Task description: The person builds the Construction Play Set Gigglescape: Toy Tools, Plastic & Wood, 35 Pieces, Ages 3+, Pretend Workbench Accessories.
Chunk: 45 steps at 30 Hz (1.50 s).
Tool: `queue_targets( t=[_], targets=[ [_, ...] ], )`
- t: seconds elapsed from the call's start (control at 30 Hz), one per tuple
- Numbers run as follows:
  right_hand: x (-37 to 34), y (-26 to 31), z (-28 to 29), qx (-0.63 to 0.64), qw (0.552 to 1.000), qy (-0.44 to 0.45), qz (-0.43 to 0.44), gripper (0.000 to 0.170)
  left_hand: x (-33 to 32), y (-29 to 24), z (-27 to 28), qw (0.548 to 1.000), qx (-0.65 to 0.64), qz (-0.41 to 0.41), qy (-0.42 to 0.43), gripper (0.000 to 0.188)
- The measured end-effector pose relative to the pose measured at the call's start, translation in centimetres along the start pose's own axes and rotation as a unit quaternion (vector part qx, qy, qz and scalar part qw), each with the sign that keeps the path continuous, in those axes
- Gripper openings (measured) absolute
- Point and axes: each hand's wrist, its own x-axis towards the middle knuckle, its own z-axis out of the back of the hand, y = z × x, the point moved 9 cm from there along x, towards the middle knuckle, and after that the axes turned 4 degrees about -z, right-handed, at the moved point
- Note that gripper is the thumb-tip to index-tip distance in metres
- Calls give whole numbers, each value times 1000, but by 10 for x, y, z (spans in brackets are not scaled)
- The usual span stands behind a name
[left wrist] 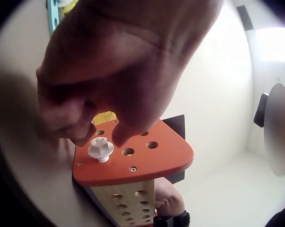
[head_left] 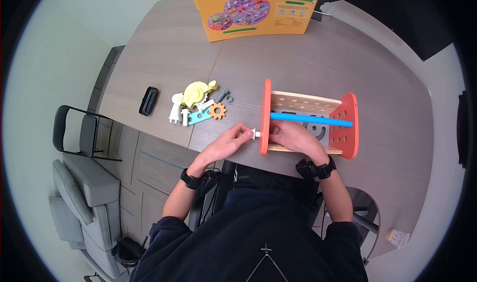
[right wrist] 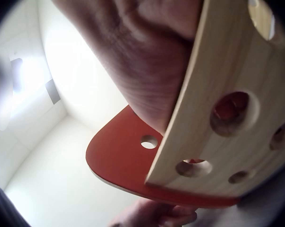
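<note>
in the head view, a toolbox frame of orange-red end panels and pale, hole-punched wooden sides [head_left: 266,101] sits at the near edge of a grey wood-grain table [head_left: 392,83], a bright blue round rod [head_left: 310,119] spanning it. a white plastic bolt with a flanged hexagonal head [head_left: 254,133] juts from the outer face of the left end panel. the left hand [head_left: 229,143] is at its head. the right hand [head_left: 295,137] is inside the frame, near that panel's inner face; its fingertips are hidden. left of the frame lie a pale yellow toy saw piece [head_left: 195,94], a teal strip with holes [head_left: 199,116], an orange-brown gear [head_left: 217,110] and a grey bolt [head_left: 223,94].

in the left wrist view, the bolt's shank enters the end panel; the left thumb and forefinger are parted around the head, relaxed and bent, with no pinch on it.

in the right wrist view, the right palm lies behind a pale wooden side, its fingers out of sight, so i cannot tell whether they grasp anything. the left hand's fingers show beyond the orange-red panel.
</note>
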Motion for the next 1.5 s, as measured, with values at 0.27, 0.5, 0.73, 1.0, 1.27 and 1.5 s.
queue_targets(
  t=[0.27, 0.5, 0.73, 1.0, 1.27, 1.5],
  targets=[
    [-2, 2, 1, -2, 1000, 9, -19, 36, 4, 1, -2, 1000, -4, -16, 17, 35],
    [2, -4, -2, 5, 1000, -4, 5, 37, -4, -4, 1, 998, -62, 20, -10, 40],
    [4, -6, -4, 4, 1000, -1, 9, 37, 8, 9, -10, 998, -54, 1, 37, 39],
    [8, -11, -7, 19, 999, -10, 30, 37, -6, -2, -2, 991, -124, 39, 7, 29],
    [9, -12, -8, 31, 999, -8, 28, 38, 1, -3, -8, 994, -91, -51, 30, 29],
    [6, -9, -5, 3, 1000, 0, 6, 38, 3, 0, -4, 995, -87, 41, -18, 30]
  ],
)
